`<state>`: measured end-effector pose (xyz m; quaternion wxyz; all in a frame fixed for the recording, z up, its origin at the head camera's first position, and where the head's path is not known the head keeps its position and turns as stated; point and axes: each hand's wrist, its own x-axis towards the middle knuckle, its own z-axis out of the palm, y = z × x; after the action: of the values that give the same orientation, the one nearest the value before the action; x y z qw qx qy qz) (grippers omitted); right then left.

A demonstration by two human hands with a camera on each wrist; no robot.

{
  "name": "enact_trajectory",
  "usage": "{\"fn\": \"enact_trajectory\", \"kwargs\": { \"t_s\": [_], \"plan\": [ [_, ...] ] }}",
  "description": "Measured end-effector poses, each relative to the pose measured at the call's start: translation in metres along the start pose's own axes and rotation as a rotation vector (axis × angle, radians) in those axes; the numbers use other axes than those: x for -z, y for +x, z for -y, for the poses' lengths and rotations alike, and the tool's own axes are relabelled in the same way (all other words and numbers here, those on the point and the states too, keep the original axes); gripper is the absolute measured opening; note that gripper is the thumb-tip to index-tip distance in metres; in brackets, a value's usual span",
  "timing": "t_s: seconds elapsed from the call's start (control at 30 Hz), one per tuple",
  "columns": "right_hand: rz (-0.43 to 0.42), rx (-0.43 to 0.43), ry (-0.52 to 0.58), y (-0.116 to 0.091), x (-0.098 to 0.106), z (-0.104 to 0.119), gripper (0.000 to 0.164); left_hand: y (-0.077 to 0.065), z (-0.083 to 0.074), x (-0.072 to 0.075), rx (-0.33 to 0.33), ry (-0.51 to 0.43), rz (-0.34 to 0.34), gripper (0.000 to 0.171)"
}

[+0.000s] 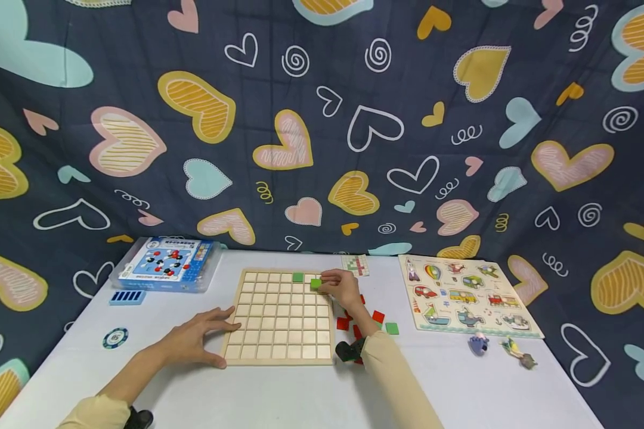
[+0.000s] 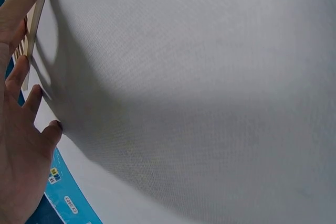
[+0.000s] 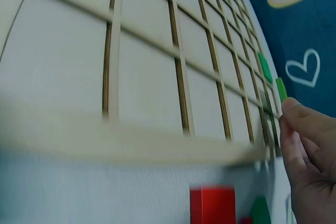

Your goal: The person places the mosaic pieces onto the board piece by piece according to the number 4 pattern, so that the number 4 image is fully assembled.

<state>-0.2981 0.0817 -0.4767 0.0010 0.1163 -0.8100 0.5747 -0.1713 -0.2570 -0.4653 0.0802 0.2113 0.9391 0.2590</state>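
A wooden grid board (image 1: 279,361) with square cells lies on the white table. One green square tile (image 1: 298,277) sits in a cell of its far row. My right hand (image 1: 341,288) pinches another green tile (image 1: 315,284) above the board's far right corner; the right wrist view also shows this held tile (image 3: 281,89) between thumb and fingers. At the board's left edge, my left hand (image 1: 199,337) rests with its fingers spread, touching the frame. In the left wrist view, the left hand (image 2: 23,145) shows at the edge of the picture.
Several red and green tiles (image 1: 378,316) lie right of the board, partly under the right forearm. A small pattern card (image 1: 356,264) is behind. Farther right are a picture puzzle board (image 1: 464,295) and small figurines (image 1: 479,344). Left stand a boxed set (image 1: 166,265), a blue piece (image 1: 127,298) and a round chip (image 1: 115,338).
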Motion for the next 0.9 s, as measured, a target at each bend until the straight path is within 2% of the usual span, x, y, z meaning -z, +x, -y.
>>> {"fn": "enact_trajectory", "kwargs": {
  "t_s": [0.3,0.9],
  "plan": [
    [0.056,0.025,-0.004,0.002,-0.029,0.008,0.027,-0.003,-0.001,0.001,0.013,-0.008,0.006,0.074],
    [0.066,0.06,0.002,0.007,-0.055,0.015,0.026,-0.002,0.0,0.0,0.013,-0.029,0.003,0.073]
  ]
}}
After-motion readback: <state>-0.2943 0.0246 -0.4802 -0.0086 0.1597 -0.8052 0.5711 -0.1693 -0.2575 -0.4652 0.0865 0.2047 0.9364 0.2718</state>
